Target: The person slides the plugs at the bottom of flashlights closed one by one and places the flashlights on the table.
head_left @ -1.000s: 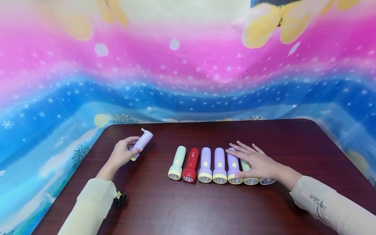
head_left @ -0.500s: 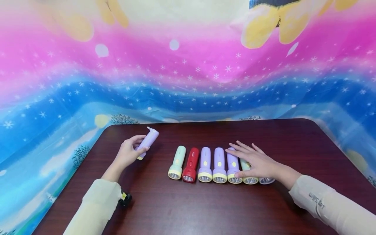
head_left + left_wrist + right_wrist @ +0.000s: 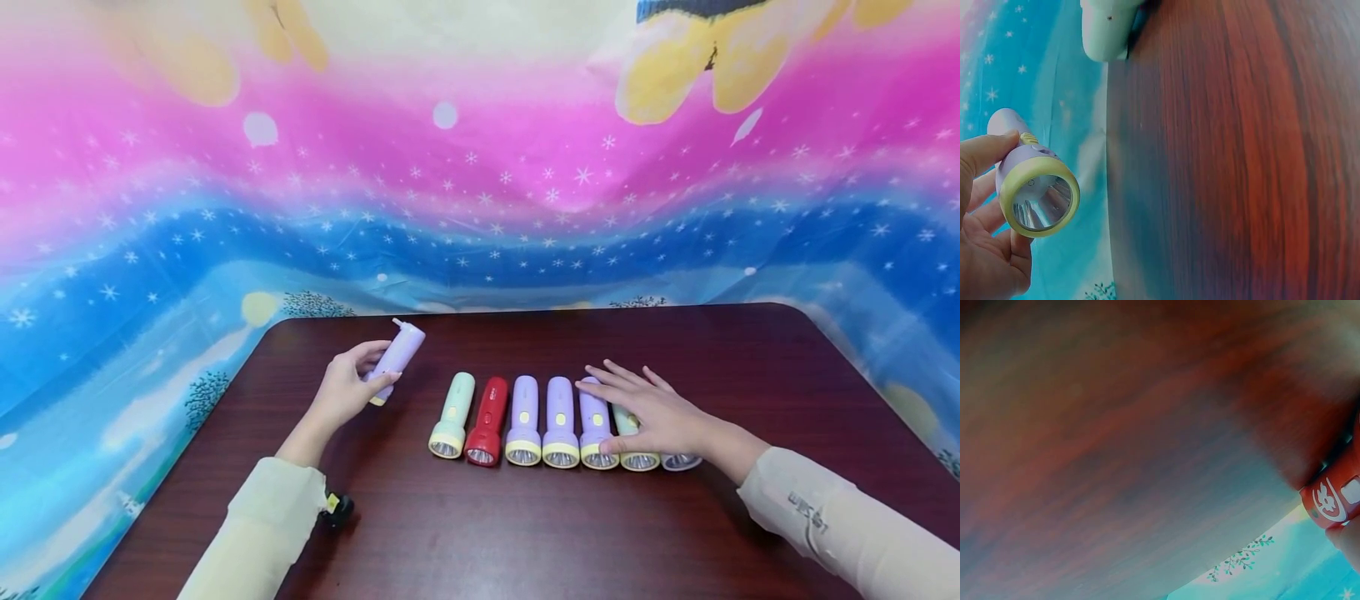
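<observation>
My left hand (image 3: pixel 347 385) grips a purple flashlight (image 3: pixel 400 348) above the left part of the table. Its thin strap tab points up, and the yellow-rimmed lens (image 3: pixel 1042 197) faces the left wrist camera. To its right lies a row of flashlights: a pale green flashlight (image 3: pixel 454 415), a red flashlight (image 3: pixel 488 421) and several purple ones, including a purple flashlight (image 3: pixel 526 417). My right hand (image 3: pixel 663 417) is spread over the row's right end with straight fingers, partly covering a green flashlight (image 3: pixel 640 460) and a pale-rimmed flashlight (image 3: pixel 681 462).
The dark wooden table (image 3: pixel 480 533) has a rounded far edge. Behind it hangs a pink and blue printed cloth (image 3: pixel 480 208). A red object with a white emblem (image 3: pixel 1327 500) shows at the right wrist view's edge, a fingertip touching it.
My left hand has moved right and slightly up with the purple flashlight, closer to the row. My right hand and the row have stayed in place.
</observation>
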Demonstrator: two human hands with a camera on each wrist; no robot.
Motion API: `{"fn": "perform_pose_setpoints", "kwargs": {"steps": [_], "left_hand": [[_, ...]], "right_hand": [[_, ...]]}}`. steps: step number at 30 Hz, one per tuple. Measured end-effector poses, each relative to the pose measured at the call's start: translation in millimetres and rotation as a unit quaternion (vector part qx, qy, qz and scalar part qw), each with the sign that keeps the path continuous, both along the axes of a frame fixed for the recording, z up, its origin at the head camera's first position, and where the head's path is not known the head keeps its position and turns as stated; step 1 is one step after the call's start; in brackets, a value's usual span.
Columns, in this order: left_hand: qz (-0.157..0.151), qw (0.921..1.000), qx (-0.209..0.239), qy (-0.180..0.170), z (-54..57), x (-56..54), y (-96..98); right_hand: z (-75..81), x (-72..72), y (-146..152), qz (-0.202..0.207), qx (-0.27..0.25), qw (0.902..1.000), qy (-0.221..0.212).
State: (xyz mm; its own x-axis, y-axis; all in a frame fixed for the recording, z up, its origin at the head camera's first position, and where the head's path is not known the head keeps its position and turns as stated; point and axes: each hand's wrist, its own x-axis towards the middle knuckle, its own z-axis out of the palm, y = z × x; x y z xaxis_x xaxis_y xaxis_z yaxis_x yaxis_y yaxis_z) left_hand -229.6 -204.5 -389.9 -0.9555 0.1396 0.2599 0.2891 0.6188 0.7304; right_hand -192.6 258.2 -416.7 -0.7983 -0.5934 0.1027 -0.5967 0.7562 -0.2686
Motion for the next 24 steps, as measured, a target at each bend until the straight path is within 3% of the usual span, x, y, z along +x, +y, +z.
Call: {"fn": "perform_pose_setpoints", "kwargs": {"steps": [16, 24], "left_hand": [[-0.022, 0.9994, 0.027, 0.000, 7.2, 7.0, 28.8], [-0.036, 0.9973, 0.064, 0.007, 9.1, 9.1, 41.1]], "right_hand": [[-0.4, 0.1, -0.5, -0.001, 0.001, 1.0000, 0.002], [0.3, -0.2, -0.5, 0.000, 0.001, 1.0000, 0.004]]}}
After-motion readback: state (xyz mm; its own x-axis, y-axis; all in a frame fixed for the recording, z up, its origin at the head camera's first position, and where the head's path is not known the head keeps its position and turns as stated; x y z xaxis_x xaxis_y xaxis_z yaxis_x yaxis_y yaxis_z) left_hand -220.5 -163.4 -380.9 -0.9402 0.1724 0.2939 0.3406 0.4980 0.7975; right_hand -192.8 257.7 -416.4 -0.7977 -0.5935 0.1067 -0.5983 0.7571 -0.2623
